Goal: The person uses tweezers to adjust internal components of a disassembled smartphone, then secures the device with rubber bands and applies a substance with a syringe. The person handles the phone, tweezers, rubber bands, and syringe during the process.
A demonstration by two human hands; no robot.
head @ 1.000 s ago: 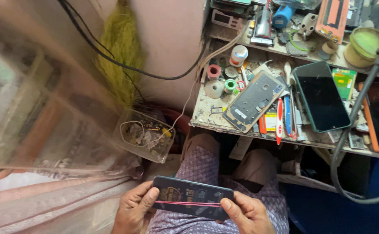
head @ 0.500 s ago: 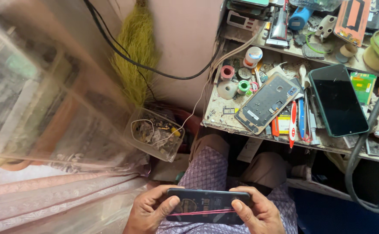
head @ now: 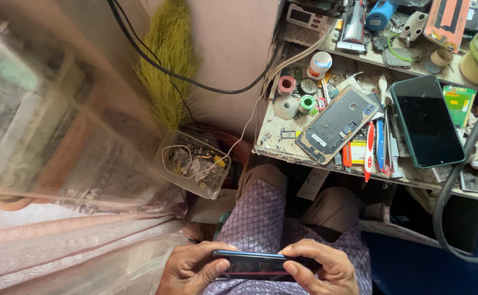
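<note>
I hold the dark smartphone (head: 255, 264) edge-on over my lap, low before the cluttered workbench (head: 274, 143), left hand (head: 192, 269) and right hand (head: 321, 267) pinching its two ends between thumbs and curled fingers, probably to keep its long edge steady for inspection.

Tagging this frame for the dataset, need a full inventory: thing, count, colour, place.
dark phone: 1, black, held edge-on over the lap by both hands
phone frame: 1, grey, opened, at the bench's front edge
phone with dark screen: 1, dark green rim, on the bench right of the frame
screwdrivers: several, red and blue handles, between frame and phone
small spools: several, red, green and white, bench left side
plastic tub: 1, clear, full of small parts, below the bench
broom: 1, yellow-green, against the wall
cable: 1, black, across the wall
left hand: grips phone's left end
right hand: grips phone's right end
</note>
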